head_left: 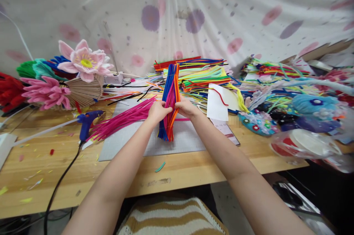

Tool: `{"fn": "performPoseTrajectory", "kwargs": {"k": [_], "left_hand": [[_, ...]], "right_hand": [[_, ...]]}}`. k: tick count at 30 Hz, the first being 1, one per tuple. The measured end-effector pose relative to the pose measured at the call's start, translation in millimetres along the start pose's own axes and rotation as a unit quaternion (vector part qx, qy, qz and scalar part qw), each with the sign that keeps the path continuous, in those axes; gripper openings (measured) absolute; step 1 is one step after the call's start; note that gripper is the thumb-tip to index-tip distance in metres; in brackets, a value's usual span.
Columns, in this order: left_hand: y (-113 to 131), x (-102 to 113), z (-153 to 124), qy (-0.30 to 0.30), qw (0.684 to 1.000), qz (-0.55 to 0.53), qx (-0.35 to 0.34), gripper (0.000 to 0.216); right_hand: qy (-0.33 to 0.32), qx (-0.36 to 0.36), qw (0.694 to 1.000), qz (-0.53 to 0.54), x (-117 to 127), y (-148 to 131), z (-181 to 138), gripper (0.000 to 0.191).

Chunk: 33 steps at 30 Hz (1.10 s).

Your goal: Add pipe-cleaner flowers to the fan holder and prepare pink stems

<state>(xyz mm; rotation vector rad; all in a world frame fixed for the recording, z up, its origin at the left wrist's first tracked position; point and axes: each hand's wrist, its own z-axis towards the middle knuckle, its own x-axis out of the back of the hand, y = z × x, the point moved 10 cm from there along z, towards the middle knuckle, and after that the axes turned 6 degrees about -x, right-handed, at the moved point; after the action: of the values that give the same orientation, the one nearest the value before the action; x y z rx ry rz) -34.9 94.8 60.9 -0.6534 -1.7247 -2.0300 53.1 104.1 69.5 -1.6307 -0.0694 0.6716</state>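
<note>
Both my hands hold a bundle of pipe cleaners [167,128] upright over the grey mat [155,148]. Blue stems lie on its left side, magenta ones in the middle and orange ones on the right. My left hand [159,112] is closed on the bundle's left side, and my right hand [186,108] grips the right side at the same height. To the left, a loose spread of magenta pipe cleaners [124,118] lies across the mat and table. A small teal piece [160,167] rests near the table's front edge.
On the left are a blue glue gun [87,122] with a black cord and fuzzy pink flowers [85,61]. Behind the mat are piled pipe cleaners [204,76]. To the right lie a white paper [217,107], a phone [229,133] and a decorated blue piece [260,122].
</note>
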Motion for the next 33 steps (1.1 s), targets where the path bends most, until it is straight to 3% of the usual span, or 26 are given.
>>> {"fn": "performPoseTrajectory", "kwargs": {"k": [5,15,19,24,27,33], "left_hand": [[-6,-4,5,-0.051,0.993,-0.104,0.007,0.018],[-18,-18,1,-0.116,0.938,-0.324,0.035,0.016],[-19,-20,-1,-0.115,0.933,-0.335,0.066,0.019],[-9,-19,-2,-0.121,0.924,-0.360,0.040,0.021],[-10,-14,-4,-0.089,0.929,-0.358,0.043,0.027],[-3,-10,-9,-0.089,0.927,-0.362,0.039,0.030]], "right_hand": [[0.000,-0.001,1.000,-0.017,3,-1,0,0.045],[-0.003,-0.019,1.000,-0.023,4,6,1,0.058],[0.005,-0.022,0.999,-0.024,6,7,2,0.056],[0.024,-0.026,0.999,-0.019,8,8,2,0.061],[0.040,-0.031,0.998,-0.027,11,9,3,0.062],[0.000,0.011,0.999,-0.033,1,5,8,0.055]]}}
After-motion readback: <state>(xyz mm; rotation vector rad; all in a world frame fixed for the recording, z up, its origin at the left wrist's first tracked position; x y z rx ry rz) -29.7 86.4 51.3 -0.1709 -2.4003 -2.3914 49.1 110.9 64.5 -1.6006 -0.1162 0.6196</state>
